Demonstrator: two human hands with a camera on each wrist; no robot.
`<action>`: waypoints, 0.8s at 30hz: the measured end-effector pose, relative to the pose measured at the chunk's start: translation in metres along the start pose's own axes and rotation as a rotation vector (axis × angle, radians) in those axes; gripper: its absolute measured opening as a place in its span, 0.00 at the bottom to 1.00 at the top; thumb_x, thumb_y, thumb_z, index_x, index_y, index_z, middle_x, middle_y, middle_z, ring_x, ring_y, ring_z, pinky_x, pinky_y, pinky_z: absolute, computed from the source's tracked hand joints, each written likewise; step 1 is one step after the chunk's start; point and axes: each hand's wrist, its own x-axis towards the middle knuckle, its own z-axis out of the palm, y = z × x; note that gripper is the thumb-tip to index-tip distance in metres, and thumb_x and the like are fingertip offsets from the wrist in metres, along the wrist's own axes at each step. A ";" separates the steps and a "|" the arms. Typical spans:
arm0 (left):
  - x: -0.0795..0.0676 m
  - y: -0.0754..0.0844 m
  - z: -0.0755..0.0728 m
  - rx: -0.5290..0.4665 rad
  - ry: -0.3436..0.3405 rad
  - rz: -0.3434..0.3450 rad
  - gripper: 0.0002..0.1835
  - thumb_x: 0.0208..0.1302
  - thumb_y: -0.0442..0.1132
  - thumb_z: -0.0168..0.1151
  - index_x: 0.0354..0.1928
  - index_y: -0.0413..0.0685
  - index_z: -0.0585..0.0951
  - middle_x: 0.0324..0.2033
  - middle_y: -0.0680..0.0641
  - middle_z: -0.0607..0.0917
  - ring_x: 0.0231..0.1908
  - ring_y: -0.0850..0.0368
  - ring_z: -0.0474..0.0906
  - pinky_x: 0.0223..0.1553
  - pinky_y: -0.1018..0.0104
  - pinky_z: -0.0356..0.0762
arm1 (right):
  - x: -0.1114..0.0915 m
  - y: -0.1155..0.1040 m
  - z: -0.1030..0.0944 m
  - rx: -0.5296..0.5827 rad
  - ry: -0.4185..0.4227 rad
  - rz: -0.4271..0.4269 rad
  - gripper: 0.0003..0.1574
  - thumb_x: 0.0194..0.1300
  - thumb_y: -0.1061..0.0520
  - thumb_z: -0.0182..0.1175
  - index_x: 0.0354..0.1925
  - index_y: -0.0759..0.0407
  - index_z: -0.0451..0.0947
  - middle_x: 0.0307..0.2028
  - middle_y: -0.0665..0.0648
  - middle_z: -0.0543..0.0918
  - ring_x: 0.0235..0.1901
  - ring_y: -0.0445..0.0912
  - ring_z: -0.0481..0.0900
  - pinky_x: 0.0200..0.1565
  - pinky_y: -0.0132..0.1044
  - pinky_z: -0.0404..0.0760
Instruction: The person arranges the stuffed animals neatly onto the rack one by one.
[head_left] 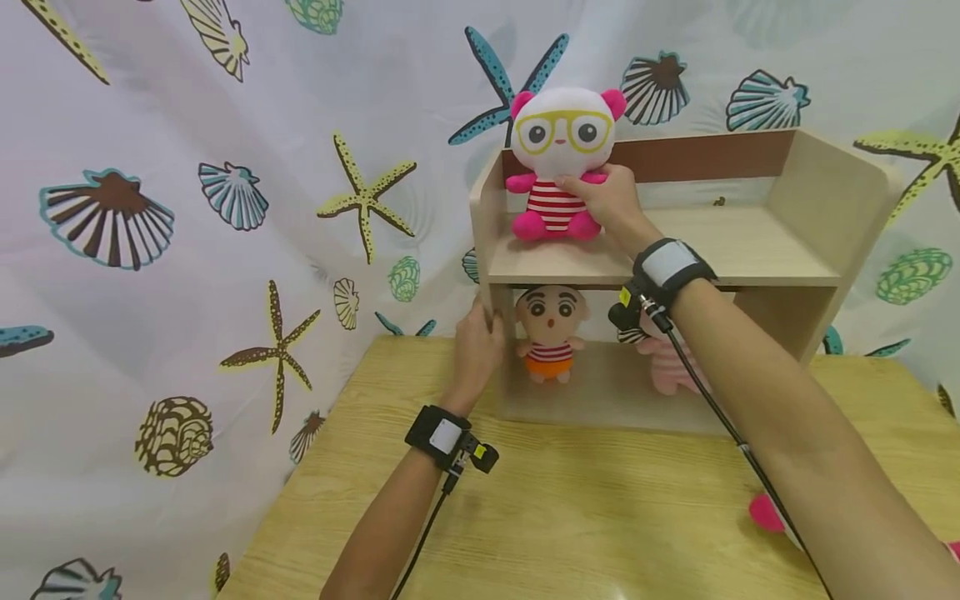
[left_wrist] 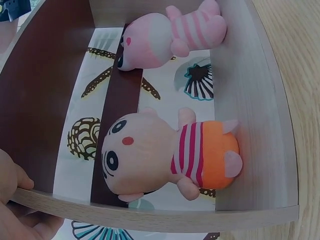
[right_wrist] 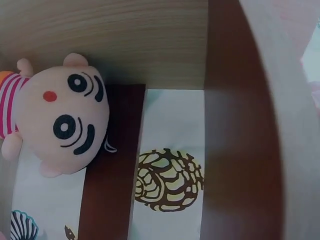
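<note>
A white plush bear (head_left: 558, 158) with pink ears, yellow glasses and a red-striped body sits upright at the left end of the upper shelf board (head_left: 720, 242). My right hand (head_left: 611, 200) holds it by its side, thumb across the front; the other fingers are mostly hidden. Lower down, my left hand (head_left: 477, 346) grips the left side panel of the small wooden shelf (head_left: 495, 250). In the left wrist view its fingers (left_wrist: 42, 225) and thumb lie on opposite faces of that panel. Inside the lower compartment stands a boy doll (head_left: 551, 333) in orange shorts, close to the left panel.
A pink striped plush toy (left_wrist: 175, 35) stands farther right in the lower compartment. On the wooden table (head_left: 570, 500), a pink and white item (head_left: 767, 512) lies partly behind my right forearm. A curtain (head_left: 187, 333) printed with shells and starfish hangs behind the shelf.
</note>
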 end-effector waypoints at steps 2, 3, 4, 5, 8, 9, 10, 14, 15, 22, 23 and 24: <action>0.000 0.000 0.000 0.001 0.002 -0.001 0.20 0.72 0.30 0.53 0.63 0.33 0.72 0.50 0.31 0.83 0.50 0.40 0.82 0.49 0.47 0.80 | 0.002 0.000 0.002 -0.004 -0.007 0.002 0.38 0.64 0.48 0.69 0.67 0.60 0.70 0.56 0.57 0.79 0.54 0.47 0.75 0.58 0.38 0.73; 0.000 -0.001 -0.001 0.007 0.004 0.001 0.20 0.72 0.30 0.53 0.63 0.32 0.73 0.50 0.31 0.83 0.50 0.40 0.82 0.48 0.47 0.80 | 0.003 0.000 0.004 -0.011 -0.009 0.001 0.38 0.64 0.48 0.68 0.67 0.60 0.70 0.56 0.57 0.79 0.54 0.47 0.75 0.58 0.38 0.73; 0.000 0.000 -0.001 0.009 0.007 0.006 0.19 0.71 0.30 0.53 0.62 0.32 0.73 0.49 0.31 0.83 0.49 0.40 0.82 0.47 0.47 0.80 | 0.004 0.000 0.005 -0.017 -0.012 0.001 0.37 0.64 0.48 0.68 0.66 0.60 0.70 0.56 0.57 0.79 0.53 0.47 0.75 0.58 0.38 0.74; 0.000 0.000 -0.001 0.011 0.007 0.009 0.19 0.71 0.30 0.53 0.62 0.32 0.73 0.49 0.31 0.83 0.49 0.40 0.82 0.47 0.47 0.80 | 0.005 -0.001 0.006 -0.020 -0.016 0.003 0.37 0.64 0.48 0.68 0.66 0.60 0.70 0.56 0.57 0.78 0.53 0.47 0.75 0.58 0.38 0.74; -0.001 0.001 -0.001 0.017 0.007 0.010 0.19 0.71 0.30 0.53 0.61 0.31 0.73 0.48 0.31 0.83 0.48 0.40 0.83 0.45 0.47 0.81 | 0.008 -0.002 0.010 -0.026 -0.030 0.018 0.38 0.65 0.47 0.68 0.67 0.60 0.69 0.56 0.57 0.78 0.54 0.47 0.75 0.58 0.38 0.74; -0.001 0.000 -0.001 0.020 0.008 0.011 0.19 0.71 0.30 0.53 0.61 0.30 0.73 0.48 0.31 0.83 0.48 0.40 0.83 0.44 0.47 0.81 | 0.009 -0.002 0.011 -0.029 -0.036 0.025 0.38 0.65 0.47 0.68 0.67 0.60 0.69 0.57 0.57 0.78 0.55 0.47 0.75 0.58 0.38 0.74; -0.001 0.000 -0.001 0.019 0.007 0.013 0.19 0.71 0.29 0.53 0.61 0.30 0.73 0.48 0.31 0.83 0.47 0.40 0.83 0.44 0.47 0.81 | 0.009 -0.003 0.011 -0.028 -0.039 0.035 0.38 0.65 0.47 0.68 0.67 0.59 0.69 0.57 0.56 0.77 0.55 0.47 0.75 0.59 0.39 0.74; -0.001 0.001 0.000 0.018 0.008 0.017 0.18 0.71 0.29 0.53 0.60 0.30 0.73 0.47 0.31 0.84 0.47 0.40 0.83 0.43 0.48 0.81 | 0.011 -0.003 0.009 -0.031 -0.041 0.071 0.40 0.65 0.45 0.68 0.68 0.58 0.68 0.58 0.56 0.76 0.56 0.47 0.74 0.59 0.39 0.74; -0.001 0.002 0.001 0.015 0.008 0.019 0.18 0.71 0.29 0.53 0.60 0.30 0.73 0.48 0.31 0.84 0.47 0.40 0.83 0.43 0.48 0.81 | 0.011 -0.003 0.008 -0.032 -0.040 0.076 0.40 0.64 0.45 0.68 0.68 0.58 0.67 0.58 0.56 0.76 0.56 0.46 0.73 0.59 0.39 0.73; -0.001 0.004 -0.001 0.002 0.023 0.017 0.19 0.70 0.28 0.53 0.61 0.30 0.73 0.48 0.30 0.83 0.48 0.40 0.83 0.45 0.48 0.81 | 0.009 -0.005 0.004 -0.022 -0.036 0.091 0.45 0.63 0.41 0.68 0.69 0.59 0.65 0.59 0.55 0.76 0.56 0.46 0.73 0.60 0.37 0.72; -0.001 0.004 -0.001 0.008 0.027 0.016 0.19 0.70 0.29 0.54 0.61 0.30 0.73 0.48 0.30 0.83 0.48 0.39 0.83 0.46 0.47 0.81 | 0.008 -0.004 0.003 -0.022 -0.036 0.091 0.45 0.63 0.41 0.68 0.70 0.59 0.65 0.59 0.55 0.75 0.56 0.46 0.72 0.60 0.37 0.72; -0.002 0.003 0.000 0.008 0.025 0.013 0.19 0.70 0.29 0.54 0.61 0.30 0.73 0.48 0.30 0.83 0.48 0.39 0.83 0.47 0.47 0.80 | 0.006 -0.004 0.003 -0.023 -0.034 0.090 0.46 0.63 0.40 0.68 0.70 0.59 0.65 0.59 0.56 0.75 0.56 0.46 0.72 0.60 0.37 0.72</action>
